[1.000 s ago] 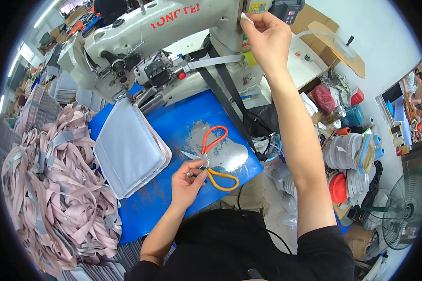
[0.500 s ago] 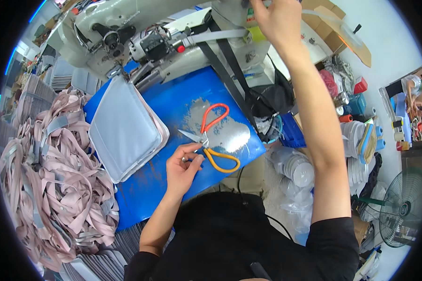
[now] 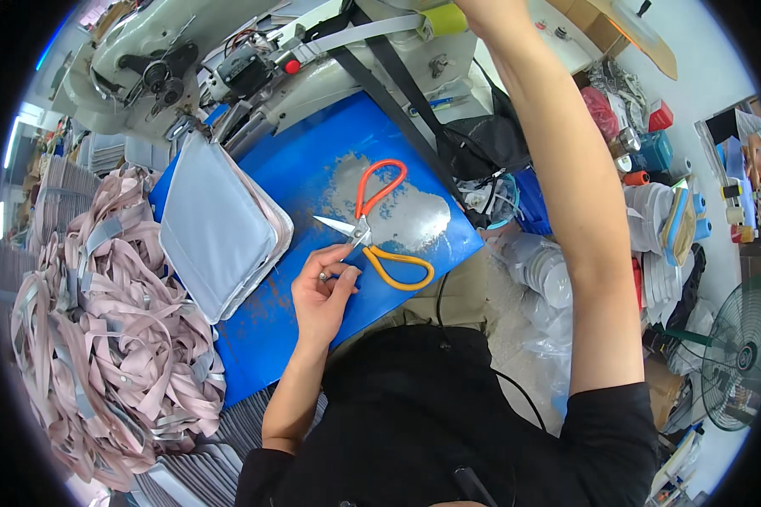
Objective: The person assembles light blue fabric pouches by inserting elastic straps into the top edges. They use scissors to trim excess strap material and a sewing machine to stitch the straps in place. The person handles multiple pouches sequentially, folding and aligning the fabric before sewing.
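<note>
A: A sewer in a black shirt [image 3: 380,414] works at a blue bench [image 3: 271,342]. Where are the scissors [image 3: 363,231]?
B: On the bench, right of the grey case [image 3: 224,224]. They stand spread, the red handle [image 3: 382,182] on the far side, the orange handle [image 3: 406,272] nearer, one blade pointing left.
A: And the left hand [image 3: 323,291]?
B: Fingers curled, at the scissors just near of their pivot, a ring [image 3: 323,276] on one finger. The second blade runs in against the fingertips; whether it is gripped, I cannot tell.
A: The right hand [image 3: 489,12]?
B: The bare right arm [image 3: 588,194] stretches to the far side, past a yellow-green roll [image 3: 445,21]. The hand is cut off at the frame's edge, so whether it is open or closed, I cannot tell.
A: The case?
B: Flat on the left of the bench, its far corner beneath the head of a pale sewing machine [image 3: 131,51].
A: Around them?
B: Pink straps [image 3: 135,338] heaped at left, grey panels [image 3: 182,482] stacked near them, a fan [image 3: 742,359] at right.
</note>
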Demonstrator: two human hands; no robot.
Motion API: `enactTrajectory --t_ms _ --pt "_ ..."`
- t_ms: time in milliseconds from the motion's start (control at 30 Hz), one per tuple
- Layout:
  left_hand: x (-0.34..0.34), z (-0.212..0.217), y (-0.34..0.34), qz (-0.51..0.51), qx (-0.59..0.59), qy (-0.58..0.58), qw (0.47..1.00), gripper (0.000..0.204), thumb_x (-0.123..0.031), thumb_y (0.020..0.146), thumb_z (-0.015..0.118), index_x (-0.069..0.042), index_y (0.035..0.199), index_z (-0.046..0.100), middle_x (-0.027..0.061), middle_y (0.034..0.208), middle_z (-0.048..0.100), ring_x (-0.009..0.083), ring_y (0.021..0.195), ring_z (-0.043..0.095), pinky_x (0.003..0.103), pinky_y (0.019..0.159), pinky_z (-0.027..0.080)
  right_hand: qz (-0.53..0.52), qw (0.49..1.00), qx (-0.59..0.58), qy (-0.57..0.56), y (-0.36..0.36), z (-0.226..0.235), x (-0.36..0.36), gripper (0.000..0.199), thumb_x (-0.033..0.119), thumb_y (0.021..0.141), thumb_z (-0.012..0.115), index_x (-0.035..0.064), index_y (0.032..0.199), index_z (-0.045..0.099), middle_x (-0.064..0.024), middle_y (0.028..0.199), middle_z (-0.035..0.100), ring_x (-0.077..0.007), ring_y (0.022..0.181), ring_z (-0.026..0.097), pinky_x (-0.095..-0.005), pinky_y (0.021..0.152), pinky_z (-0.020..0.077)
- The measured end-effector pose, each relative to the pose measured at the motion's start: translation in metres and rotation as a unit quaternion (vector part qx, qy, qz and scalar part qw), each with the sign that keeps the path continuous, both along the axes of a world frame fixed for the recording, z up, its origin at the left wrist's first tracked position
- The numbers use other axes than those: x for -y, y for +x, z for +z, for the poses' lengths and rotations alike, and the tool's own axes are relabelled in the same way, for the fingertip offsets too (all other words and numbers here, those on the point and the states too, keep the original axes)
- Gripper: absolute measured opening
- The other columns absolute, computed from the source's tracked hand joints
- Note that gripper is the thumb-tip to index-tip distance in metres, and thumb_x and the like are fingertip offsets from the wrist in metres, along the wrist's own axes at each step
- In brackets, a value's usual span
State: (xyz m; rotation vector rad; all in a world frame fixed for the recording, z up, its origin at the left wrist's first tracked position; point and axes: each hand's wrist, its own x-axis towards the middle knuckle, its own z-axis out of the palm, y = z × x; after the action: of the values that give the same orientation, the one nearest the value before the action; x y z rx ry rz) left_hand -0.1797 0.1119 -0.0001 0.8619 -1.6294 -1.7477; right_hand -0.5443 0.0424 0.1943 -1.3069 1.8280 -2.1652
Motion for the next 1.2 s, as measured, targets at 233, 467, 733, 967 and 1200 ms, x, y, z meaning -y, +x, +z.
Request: enactTrajectory --t_ms 233,467,733,967,1200 --pt "-0.003 -0.007 -0.001 -0.004 0.017 -0.062 0.998 0.029 0.005 0.095 0.065 0.001 0.124 0.067 0.014 0.131 0.061 0.0129 0.095 0.068 0.024 0.069 0.058 -0.176 0.933 -0.308 -0.055 -0.005 -0.01 -0.002 0.009 0.013 0.087 0.073 0.0038 0.088 0.072 -0.0166 0.085 0.072 -0.0328 0.081 0.07 -0.0407 0.073 0.0541" --pt "-0.011 -0.002 0.005 0.018 0.053 -0.112 0.992 0.032 0.013 0.091 0.067 0.002 0.121 0.067 0.0131 0.129 0.06 0.0117 0.097 0.067 0.022 0.071 0.058 -0.146 0.905 -0.398 -0.038 -0.016 -0.011 -0.014 0.011 0.016 0.088 0.072 0.0058 0.088 0.07 -0.0119 0.089 0.071 -0.0335 0.087 0.069 -0.0441 0.074 0.0537" --pt "-0.016 -0.007 0.005 0.011 0.075 -0.141 0.987 0.028 0.006 0.094 0.067 0.003 0.122 0.066 0.015 0.131 0.062 0.0133 0.095 0.068 0.025 0.073 0.057 -0.111 0.938 -0.327 -0.001 -0.019 -0.015 -0.028 0.018 0.018 0.088 0.073 0.0069 0.102 0.073 -0.0143 0.101 0.074 -0.0344 0.095 0.07 -0.0434 0.081 0.0547" --pt "-0.022 -0.007 0.005 0.013 0.091 -0.162 0.983 0.028 0.008 0.094 0.066 0.003 0.121 0.066 0.0145 0.131 0.061 0.0129 0.096 0.067 0.024 0.077 0.056 -0.08 0.969 -0.227 -0.062 -0.03 -0.056 -0.049 0.031 0.017 0.085 0.076 0.0067 0.113 0.07 -0.0159 0.101 0.071 -0.0351 0.093 0.069 -0.0431 0.083 0.055" --pt "-0.021 -0.003 0.001 0.006 0.126 -0.19 0.974 0.028 0.009 0.093 0.067 0.003 0.12 0.067 0.0145 0.13 0.061 0.0127 0.097 0.067 0.024 0.08 0.056 -0.107 0.945 -0.294 -0.091 -0.033 -0.036 -0.018 0.019 0.022 0.086 0.075 0.009 0.1 0.072 -0.0123 0.096 0.072 -0.0356 0.09 0.07 -0.0449 0.079 0.0548"
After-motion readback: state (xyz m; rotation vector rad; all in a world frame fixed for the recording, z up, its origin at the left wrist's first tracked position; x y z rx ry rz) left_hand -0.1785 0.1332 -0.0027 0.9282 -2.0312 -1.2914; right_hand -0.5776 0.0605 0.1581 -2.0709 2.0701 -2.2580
